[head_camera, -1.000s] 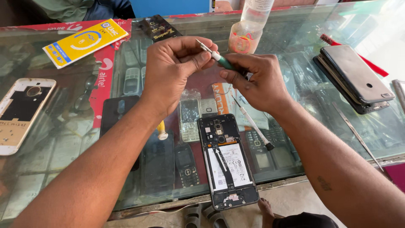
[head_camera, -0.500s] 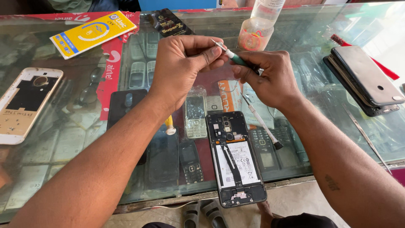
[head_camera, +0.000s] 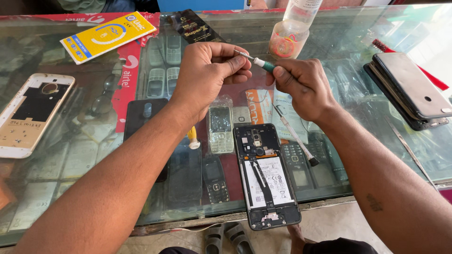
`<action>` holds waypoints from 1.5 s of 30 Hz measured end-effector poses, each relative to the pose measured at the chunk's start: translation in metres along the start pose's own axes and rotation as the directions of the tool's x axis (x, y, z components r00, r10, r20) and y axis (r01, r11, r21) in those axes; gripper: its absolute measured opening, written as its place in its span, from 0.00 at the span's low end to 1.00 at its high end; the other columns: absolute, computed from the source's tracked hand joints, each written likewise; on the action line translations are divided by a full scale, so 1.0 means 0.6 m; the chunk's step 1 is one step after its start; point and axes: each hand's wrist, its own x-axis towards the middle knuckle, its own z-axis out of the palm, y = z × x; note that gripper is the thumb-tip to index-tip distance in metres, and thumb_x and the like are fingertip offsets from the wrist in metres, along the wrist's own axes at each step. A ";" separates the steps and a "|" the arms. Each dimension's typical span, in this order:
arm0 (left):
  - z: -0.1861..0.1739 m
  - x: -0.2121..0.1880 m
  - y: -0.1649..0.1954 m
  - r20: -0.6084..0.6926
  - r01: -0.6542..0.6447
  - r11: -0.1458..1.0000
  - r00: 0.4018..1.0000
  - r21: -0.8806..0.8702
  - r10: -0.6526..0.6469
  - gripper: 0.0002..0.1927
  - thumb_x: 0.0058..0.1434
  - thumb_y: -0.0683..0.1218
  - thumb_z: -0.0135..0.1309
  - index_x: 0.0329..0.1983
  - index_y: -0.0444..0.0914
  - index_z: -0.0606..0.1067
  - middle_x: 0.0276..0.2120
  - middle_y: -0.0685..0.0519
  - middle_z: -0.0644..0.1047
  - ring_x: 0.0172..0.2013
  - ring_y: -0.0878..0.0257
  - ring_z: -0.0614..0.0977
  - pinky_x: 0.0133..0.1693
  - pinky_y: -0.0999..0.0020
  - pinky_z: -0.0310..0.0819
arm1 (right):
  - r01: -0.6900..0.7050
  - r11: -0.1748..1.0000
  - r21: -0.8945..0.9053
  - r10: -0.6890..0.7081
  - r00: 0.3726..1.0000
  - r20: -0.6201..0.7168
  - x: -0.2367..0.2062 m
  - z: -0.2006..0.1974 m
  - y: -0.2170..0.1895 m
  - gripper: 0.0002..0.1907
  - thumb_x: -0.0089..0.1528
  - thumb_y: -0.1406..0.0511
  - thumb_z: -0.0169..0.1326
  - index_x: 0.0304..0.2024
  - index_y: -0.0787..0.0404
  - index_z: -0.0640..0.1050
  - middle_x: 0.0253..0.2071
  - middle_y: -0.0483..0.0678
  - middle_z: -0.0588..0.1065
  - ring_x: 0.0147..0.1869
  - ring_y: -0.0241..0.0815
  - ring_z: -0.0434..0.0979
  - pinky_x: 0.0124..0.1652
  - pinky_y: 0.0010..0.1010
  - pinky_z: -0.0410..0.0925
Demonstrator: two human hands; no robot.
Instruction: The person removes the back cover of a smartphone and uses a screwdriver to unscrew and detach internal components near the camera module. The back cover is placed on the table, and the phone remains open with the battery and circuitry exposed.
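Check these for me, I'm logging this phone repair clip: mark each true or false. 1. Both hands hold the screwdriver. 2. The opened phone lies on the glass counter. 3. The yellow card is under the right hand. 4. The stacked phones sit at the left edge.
1. True: the left hand pinches the tip of the screwdriver and the right hand grips its handle.
2. True: the opened phone lies on the glass counter.
3. False: the yellow card lies far left.
4. False: the stacked phones sit at the right.
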 end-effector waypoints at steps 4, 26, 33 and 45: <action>-0.005 0.002 -0.004 -0.016 0.033 0.999 0.999 0.023 -0.033 0.07 0.66 0.38 0.56 0.42 0.28 0.81 0.33 0.47 0.83 0.32 0.65 0.86 0.37 0.73 0.86 | -0.031 0.936 0.351 0.045 0.998 -0.033 -0.004 -0.004 0.007 0.25 0.77 0.55 0.43 0.33 0.68 0.74 0.23 0.43 0.64 0.27 0.31 0.57 0.28 0.28 0.54; -0.116 0.030 0.059 0.066 -0.062 0.935 0.997 0.350 0.041 0.05 0.54 0.38 0.66 0.32 0.30 0.82 0.26 0.49 0.82 0.23 0.67 0.83 0.28 0.75 0.80 | 0.078 0.994 -0.079 -0.080 0.997 -0.023 0.002 0.003 0.004 0.17 0.72 0.60 0.51 0.36 0.66 0.80 0.18 0.50 0.66 0.22 0.39 0.62 0.27 0.35 0.59; -0.274 0.010 0.092 -0.185 0.210 0.349 0.977 0.914 -0.102 0.02 0.56 0.39 0.65 0.33 0.36 0.84 0.24 0.50 0.82 0.23 0.67 0.82 0.31 0.68 0.76 | 0.156 0.986 -0.066 -0.157 0.988 -0.013 0.002 0.007 -0.001 0.13 0.69 0.63 0.57 0.50 0.66 0.81 0.28 0.53 0.75 0.27 0.38 0.70 0.31 0.33 0.66; -0.328 0.003 0.076 -0.369 0.433 0.222 0.886 0.873 -0.280 0.04 0.57 0.37 0.63 0.35 0.37 0.85 0.28 0.49 0.84 0.26 0.63 0.83 0.34 0.66 0.78 | 0.123 0.990 -0.072 -0.122 0.992 0.014 0.003 0.007 -0.008 0.13 0.67 0.65 0.58 0.53 0.62 0.82 0.31 0.52 0.79 0.29 0.35 0.72 0.33 0.31 0.68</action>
